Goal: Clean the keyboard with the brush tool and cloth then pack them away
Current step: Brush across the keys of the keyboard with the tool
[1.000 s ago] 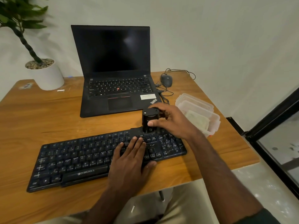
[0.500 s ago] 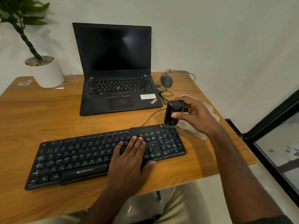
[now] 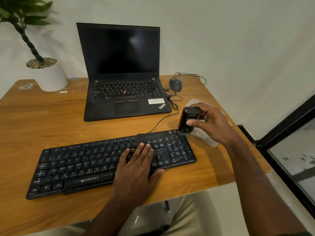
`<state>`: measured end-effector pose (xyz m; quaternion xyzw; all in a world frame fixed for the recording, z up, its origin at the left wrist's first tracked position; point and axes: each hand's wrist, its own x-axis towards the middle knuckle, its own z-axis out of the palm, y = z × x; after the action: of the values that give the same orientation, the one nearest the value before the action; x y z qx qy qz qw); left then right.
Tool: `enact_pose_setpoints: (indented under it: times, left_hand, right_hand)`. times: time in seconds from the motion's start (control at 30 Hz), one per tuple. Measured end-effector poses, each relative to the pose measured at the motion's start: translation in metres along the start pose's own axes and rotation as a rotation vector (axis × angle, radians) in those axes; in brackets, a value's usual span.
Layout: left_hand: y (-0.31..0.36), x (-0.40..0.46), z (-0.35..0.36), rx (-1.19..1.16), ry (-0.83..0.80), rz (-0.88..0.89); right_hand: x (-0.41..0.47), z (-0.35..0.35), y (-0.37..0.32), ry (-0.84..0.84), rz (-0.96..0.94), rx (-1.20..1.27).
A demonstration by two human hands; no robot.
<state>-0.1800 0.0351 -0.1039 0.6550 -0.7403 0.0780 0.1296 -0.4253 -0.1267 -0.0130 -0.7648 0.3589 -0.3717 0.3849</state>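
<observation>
— What has moved since a second ago?
— Off the keys and rightward: the right hand (image 3: 211, 124) has carried the black brush tool (image 3: 188, 120) to the keyboard's (image 3: 105, 165) far right corner, fingers clamped round it.
— And the left hand (image 3: 136, 169)?
— Flat and spread on the keys, right of centre, gripping nothing.
— Anything else on the surface (image 3: 42, 123)?
— A clear plastic container (image 3: 204, 136), mostly hidden behind the right hand. Further off, a laptop (image 3: 122, 79), a mouse (image 3: 175, 84) and a potted plant (image 3: 46, 72).
</observation>
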Motion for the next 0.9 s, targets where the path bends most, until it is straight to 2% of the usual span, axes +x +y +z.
enact_pose_setpoints:
  times: [0.2,0.33,0.43,0.5,0.63,0.8,0.9]
  left_hand:
    - [-0.001,-0.001,-0.001,0.002,-0.002,-0.001]
    - [0.0,0.0,-0.001,0.001,-0.01,-0.011]
    - [0.0,0.0,-0.002,-0.004,-0.007,-0.008]
    - [0.0,0.0,-0.002,-0.003,-0.008,-0.003]
    - [0.0,-0.001,-0.004,0.004,-0.024,-0.009]
    - [0.0,0.0,-0.003,0.004,-0.02,-0.011]
    - [0.0,0.0,-0.002,0.004,-0.012,-0.003]
  right_hand:
    - [0.001,0.037,0.004,-0.085,0.023,0.019]
    - [0.002,0.018,0.005,0.008,0.046,-0.081]
    - [0.004,0.035,-0.007,0.054,0.019,0.002]
    - [0.007,0.064,-0.02,-0.001,0.026,0.047]
    - [0.015,0.105,-0.032,-0.157,-0.013,-0.033]
    - [0.013,0.072,-0.02,-0.132,0.038,-0.081]
    - [0.008,0.047,-0.011,0.003,0.056,-0.142]
